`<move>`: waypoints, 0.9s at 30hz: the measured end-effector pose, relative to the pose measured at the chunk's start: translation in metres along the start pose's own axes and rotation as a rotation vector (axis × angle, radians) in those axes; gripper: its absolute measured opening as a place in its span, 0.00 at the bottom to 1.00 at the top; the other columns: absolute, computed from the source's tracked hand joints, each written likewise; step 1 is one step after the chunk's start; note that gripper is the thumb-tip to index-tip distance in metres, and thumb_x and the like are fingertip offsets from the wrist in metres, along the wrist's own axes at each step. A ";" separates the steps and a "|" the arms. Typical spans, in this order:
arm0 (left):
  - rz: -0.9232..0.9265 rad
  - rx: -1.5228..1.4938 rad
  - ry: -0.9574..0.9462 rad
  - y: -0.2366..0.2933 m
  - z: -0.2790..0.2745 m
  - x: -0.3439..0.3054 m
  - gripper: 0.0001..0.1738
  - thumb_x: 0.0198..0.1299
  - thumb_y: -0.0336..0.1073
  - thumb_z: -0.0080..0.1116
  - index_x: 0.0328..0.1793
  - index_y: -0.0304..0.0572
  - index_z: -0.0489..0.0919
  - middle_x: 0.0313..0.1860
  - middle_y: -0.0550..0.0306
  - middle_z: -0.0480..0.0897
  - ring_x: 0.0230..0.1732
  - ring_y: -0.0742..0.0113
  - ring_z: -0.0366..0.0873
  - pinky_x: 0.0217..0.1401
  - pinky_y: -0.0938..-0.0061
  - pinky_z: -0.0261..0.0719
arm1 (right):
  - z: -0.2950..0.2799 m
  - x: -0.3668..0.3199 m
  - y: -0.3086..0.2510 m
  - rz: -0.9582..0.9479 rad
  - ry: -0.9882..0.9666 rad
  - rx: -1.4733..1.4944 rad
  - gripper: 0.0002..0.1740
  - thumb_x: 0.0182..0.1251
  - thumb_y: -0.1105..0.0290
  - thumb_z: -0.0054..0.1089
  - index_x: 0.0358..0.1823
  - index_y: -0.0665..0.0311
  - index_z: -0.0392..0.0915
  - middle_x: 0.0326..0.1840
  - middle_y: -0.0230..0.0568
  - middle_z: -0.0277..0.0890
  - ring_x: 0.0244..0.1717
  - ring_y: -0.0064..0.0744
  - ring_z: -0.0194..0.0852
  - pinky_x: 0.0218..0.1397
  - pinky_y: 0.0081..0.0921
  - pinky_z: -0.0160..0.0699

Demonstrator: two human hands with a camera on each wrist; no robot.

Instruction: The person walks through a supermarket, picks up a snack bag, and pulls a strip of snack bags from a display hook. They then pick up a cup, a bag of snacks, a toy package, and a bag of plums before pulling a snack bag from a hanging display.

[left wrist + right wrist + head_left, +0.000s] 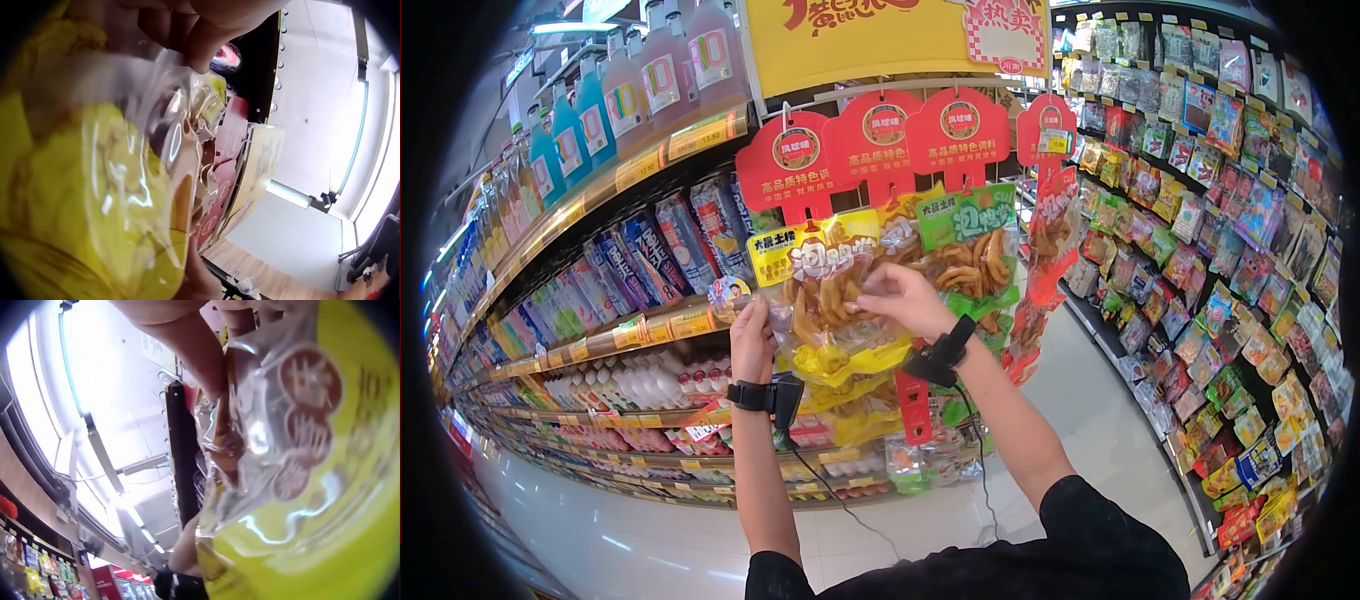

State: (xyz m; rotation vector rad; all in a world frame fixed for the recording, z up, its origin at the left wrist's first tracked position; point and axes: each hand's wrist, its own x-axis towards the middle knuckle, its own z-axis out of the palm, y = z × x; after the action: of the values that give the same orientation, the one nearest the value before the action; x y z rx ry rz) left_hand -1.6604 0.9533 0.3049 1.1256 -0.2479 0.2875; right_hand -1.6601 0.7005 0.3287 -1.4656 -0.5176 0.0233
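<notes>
A yellow and clear snack bag [825, 300] with brown pieces inside hangs in front of the red hanger cards [885, 140]. My left hand [752, 335] pinches its left edge; in the left wrist view the fingers of that hand [206, 25] grip the clear plastic of the bag [137, 187]. My right hand [910, 302] pinches the bag's front near its right side, thumb and fingers together. In the right wrist view the right hand [187, 337] holds the clear part of the bag [300, 506], beside red round lettering. A green bag [970, 245] hangs just right of it.
Shelves with bottles [625, 95] and cartons [645, 250] run along the left. A red bag column [1050, 250] hangs right of the green bags. Racks of small packets [1200, 250] stand across the aisle floor [1080, 400]. A yellow sign [870, 40] is above.
</notes>
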 end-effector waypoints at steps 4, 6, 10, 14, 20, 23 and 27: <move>-0.034 0.045 0.005 -0.003 -0.002 0.001 0.10 0.68 0.41 0.52 0.40 0.43 0.78 0.32 0.67 0.78 0.32 0.78 0.78 0.34 0.80 0.77 | -0.006 0.007 -0.012 -0.153 0.033 0.129 0.10 0.62 0.69 0.64 0.37 0.59 0.69 0.32 0.27 0.76 0.32 0.13 0.72 0.28 0.16 0.70; -0.028 0.076 0.018 -0.005 -0.003 0.004 0.11 0.68 0.41 0.52 0.39 0.42 0.78 0.31 0.68 0.78 0.32 0.79 0.77 0.34 0.80 0.76 | -0.001 0.006 -0.028 -0.239 0.107 0.236 0.11 0.62 0.71 0.63 0.40 0.59 0.68 0.36 0.27 0.75 0.34 0.13 0.72 0.29 0.15 0.69; 0.076 0.208 0.017 -0.003 0.001 -0.004 0.10 0.67 0.38 0.53 0.42 0.38 0.79 0.33 0.66 0.79 0.33 0.80 0.76 0.35 0.82 0.74 | -0.004 -0.026 -0.054 -0.248 0.007 0.256 0.09 0.64 0.74 0.59 0.40 0.60 0.68 0.37 0.27 0.73 0.36 0.13 0.71 0.33 0.15 0.69; 0.301 0.505 0.098 0.004 -0.001 -0.034 0.10 0.66 0.34 0.54 0.45 0.33 0.78 0.36 0.63 0.80 0.35 0.79 0.75 0.38 0.83 0.73 | -0.013 -0.100 -0.014 -0.011 0.061 0.053 0.13 0.62 0.72 0.62 0.45 0.59 0.69 0.39 0.26 0.73 0.41 0.17 0.73 0.38 0.17 0.72; 0.022 0.345 -0.278 -0.046 -0.014 -0.150 0.27 0.62 0.48 0.54 0.58 0.32 0.73 0.46 0.52 0.82 0.52 0.67 0.77 0.55 0.72 0.74 | -0.004 -0.212 0.151 0.287 0.063 0.291 0.13 0.65 0.75 0.59 0.48 0.60 0.69 0.43 0.31 0.73 0.45 0.21 0.74 0.49 0.21 0.74; -0.284 0.307 -0.224 -0.098 -0.023 -0.189 0.25 0.53 0.22 0.63 0.59 0.33 0.72 0.48 0.53 0.81 0.47 0.70 0.78 0.52 0.77 0.74 | 0.016 -0.248 0.173 0.480 0.191 0.260 0.07 0.66 0.75 0.57 0.41 0.59 0.68 0.39 0.28 0.73 0.41 0.17 0.72 0.43 0.17 0.71; -0.354 0.340 -0.108 -0.154 -0.040 -0.208 0.12 0.56 0.27 0.62 0.47 0.31 0.78 0.40 0.56 0.82 0.41 0.74 0.77 0.46 0.79 0.73 | 0.027 -0.265 0.195 0.495 0.254 0.272 0.09 0.65 0.75 0.58 0.45 0.62 0.70 0.40 0.30 0.74 0.41 0.19 0.73 0.46 0.19 0.72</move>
State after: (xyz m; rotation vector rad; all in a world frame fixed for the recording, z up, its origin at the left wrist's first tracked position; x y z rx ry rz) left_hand -1.7990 0.9072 0.0876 1.4985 -0.0922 -0.0500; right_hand -1.8480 0.6645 0.0598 -1.2738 0.0626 0.2839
